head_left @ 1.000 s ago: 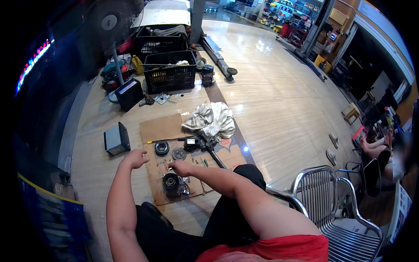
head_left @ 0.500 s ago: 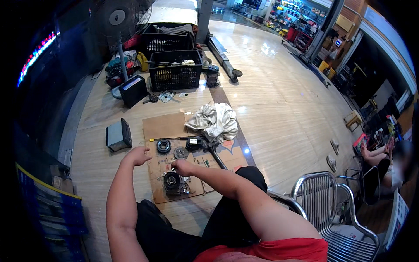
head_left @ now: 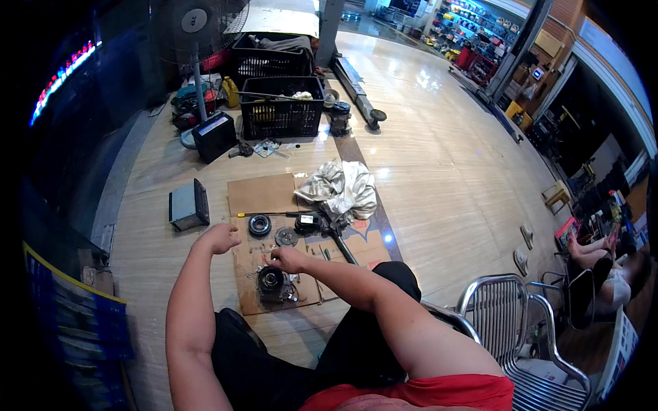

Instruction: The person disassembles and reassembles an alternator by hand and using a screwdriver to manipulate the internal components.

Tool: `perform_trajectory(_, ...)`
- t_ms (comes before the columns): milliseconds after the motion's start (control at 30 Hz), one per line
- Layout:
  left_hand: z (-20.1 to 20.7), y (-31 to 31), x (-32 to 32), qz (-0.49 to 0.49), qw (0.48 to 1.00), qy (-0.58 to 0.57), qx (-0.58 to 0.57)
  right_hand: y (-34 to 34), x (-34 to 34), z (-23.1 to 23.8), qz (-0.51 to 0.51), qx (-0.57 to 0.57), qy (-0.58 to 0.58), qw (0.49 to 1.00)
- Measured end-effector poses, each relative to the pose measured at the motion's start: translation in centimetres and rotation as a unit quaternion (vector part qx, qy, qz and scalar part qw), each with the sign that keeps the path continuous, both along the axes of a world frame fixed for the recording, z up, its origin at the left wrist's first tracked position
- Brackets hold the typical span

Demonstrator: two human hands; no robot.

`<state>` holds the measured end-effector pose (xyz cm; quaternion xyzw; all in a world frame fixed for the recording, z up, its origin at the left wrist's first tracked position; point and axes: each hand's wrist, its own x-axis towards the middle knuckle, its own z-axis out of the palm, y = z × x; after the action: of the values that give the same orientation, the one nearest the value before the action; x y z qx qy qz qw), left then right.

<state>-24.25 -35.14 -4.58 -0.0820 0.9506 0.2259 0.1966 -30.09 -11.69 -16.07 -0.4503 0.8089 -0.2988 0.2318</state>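
My left hand (head_left: 221, 238) hovers by the left edge of a flattened cardboard sheet (head_left: 264, 195), fingers stretched out and holding nothing. My right hand (head_left: 287, 259) is closed just above a metal compressor-like unit (head_left: 271, 280) with a dark round opening. Whatever its fingers grip is too small to make out. Beyond that unit a metal disc (head_left: 286, 237) lies on the cardboard. Farther off is a black pulley-like ring (head_left: 260, 225). Small loose parts are scattered between the hands. To the right lies a dark tool with a long handle (head_left: 344, 248), partly under a whitish cloth (head_left: 339, 190).
A grey-and-black boxy battery (head_left: 188, 204) stands left of the cardboard. Farther away are a second black battery (head_left: 214, 137), a black crate (head_left: 282, 113) and a standing fan (head_left: 195, 24). A metal chair (head_left: 497, 308) is close on my right; another person (head_left: 610, 274) sits beyond it.
The view has shifted slightly, so the floor and objects sit a little differently in it. Both hands stay in nearly the same places and poses.
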Motion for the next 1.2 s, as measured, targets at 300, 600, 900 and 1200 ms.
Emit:
perform_trajectory(300, 0.8, 0.6, 0.1, -0.003, 1.0, -0.007, 0.0, 0.0, -0.1, 0.3, 0.007, 0.021, -0.013, 1.0)
perform_trajectory(600, 0.2, 0.5, -0.2, -0.009, 1.0, -0.01, -0.001, 0.3, -0.3, 0.0, -0.006, 0.017, -0.006, 1.0)
perform_trajectory(900, 0.6, 0.8, -0.1, -0.015, 1.0, -0.014, -0.013, 0.3, -0.6, -0.9, 0.013, -0.003, 0.011, 1.0)
perform_trajectory(1200, 0.2, 0.7, -0.3, -0.016, 1.0, -0.009, -0.008, 0.4, -0.4, -1.0, 0.002, -0.017, 0.01, 1.0)
